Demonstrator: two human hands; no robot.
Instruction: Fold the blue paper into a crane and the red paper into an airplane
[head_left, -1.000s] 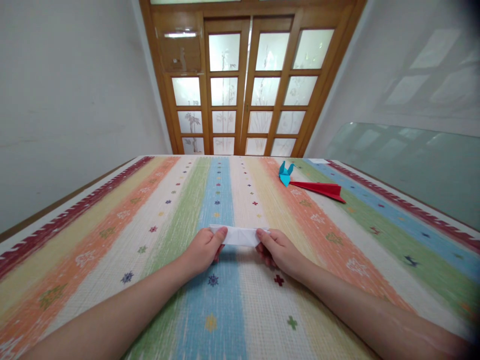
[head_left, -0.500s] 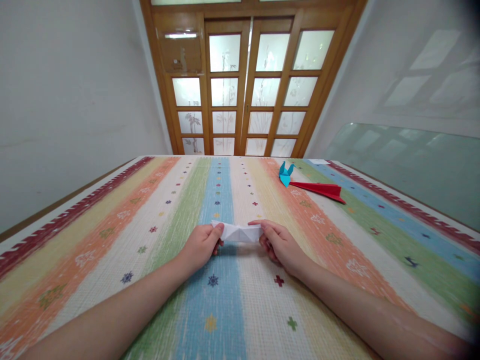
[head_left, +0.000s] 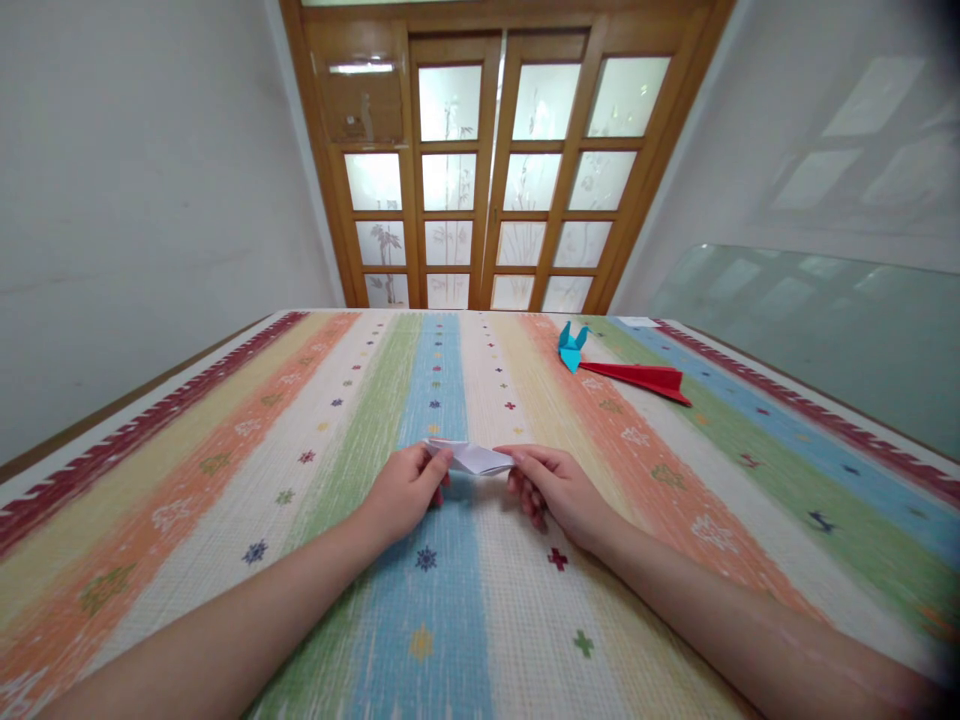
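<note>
Folding in progress: we pinch a small white folded paper (head_left: 472, 457) between both hands, the left hand (head_left: 405, 490) closed on its left end and the right hand (head_left: 559, 488) on its right, just above the striped tablecloth (head_left: 225, 480). We judge a crease is being formed; pressing it flat would call for even fingertip pressure. Beyond the paper lie a blue paper figure (head_left: 571, 346) touching a red paper plane (head_left: 641, 379); behind the cloth stand wooden glazed doors (head_left: 495, 170).

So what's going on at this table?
A person is folding a white paper over a striped tablecloth. The left hand pinches its left end and the right hand its right end. Farther back on the right lie a blue paper figure and a red paper plane.
</note>
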